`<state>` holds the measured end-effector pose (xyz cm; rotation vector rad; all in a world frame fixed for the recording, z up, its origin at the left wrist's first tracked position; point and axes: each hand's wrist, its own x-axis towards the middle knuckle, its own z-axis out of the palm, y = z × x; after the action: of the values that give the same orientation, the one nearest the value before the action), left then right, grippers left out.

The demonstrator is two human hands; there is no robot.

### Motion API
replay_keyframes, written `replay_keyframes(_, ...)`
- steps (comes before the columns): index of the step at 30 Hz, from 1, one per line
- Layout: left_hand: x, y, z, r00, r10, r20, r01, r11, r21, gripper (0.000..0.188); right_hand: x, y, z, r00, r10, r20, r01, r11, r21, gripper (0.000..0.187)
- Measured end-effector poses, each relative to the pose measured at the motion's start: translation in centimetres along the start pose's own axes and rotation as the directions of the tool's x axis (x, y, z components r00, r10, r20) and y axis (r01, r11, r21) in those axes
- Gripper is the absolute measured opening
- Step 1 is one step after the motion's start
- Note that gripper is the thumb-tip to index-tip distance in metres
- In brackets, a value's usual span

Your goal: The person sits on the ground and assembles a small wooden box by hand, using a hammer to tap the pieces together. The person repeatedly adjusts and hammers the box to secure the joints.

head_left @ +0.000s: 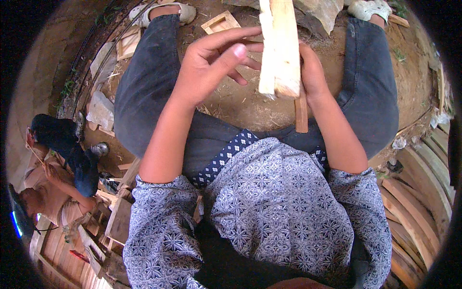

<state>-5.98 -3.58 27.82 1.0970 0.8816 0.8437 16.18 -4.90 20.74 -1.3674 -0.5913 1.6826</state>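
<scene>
A pale, rough-cut piece of wood [285,45] stands out in front of me between my hands, with a ragged strip running along its left side. To its left is my left hand [216,55], open, fingers spread and thumb apart. Its fingertips reach the wood's left edge; I cannot tell whether they touch it. My right hand [313,72] is closed at the wood's right side, its fingers mostly hidden behind it. A brown wooden handle [301,115] comes out below that hand; the tool's other end is hidden. What supports the pale wood does not show.
A large stone [320,14] lies beyond the wood on the dirt ground. Small wooden frames [221,21] lie near my left foot. Curved boards [409,212] are stacked at the right. At the left sits another person [60,183], near scattered wood pieces.
</scene>
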Motion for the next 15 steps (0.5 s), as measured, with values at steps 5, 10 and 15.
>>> replay_keyframes(5,-0.5,0.3,0.0,0.992,0.091,0.085,-0.100,0.990,0.104,0.038,-0.4,0.0,0.3,0.987,-0.019,0.160,0.019,1.000,0.005,0.057)
replay_keyframes(10,-0.2,0.3,0.4,0.972,0.132,0.196,-0.126,0.991,-0.043,0.037,3.8,3.8,-1.3,0.976,0.009,0.216,-0.040,0.989,0.139,0.054)
replay_keyframes(15,0.8,-1.0,-0.6,0.993,0.087,-0.078,-0.077,0.989,0.123,0.029,3.1,2.8,-0.7,0.987,0.052,0.154,-0.088,0.968,0.236,0.053)
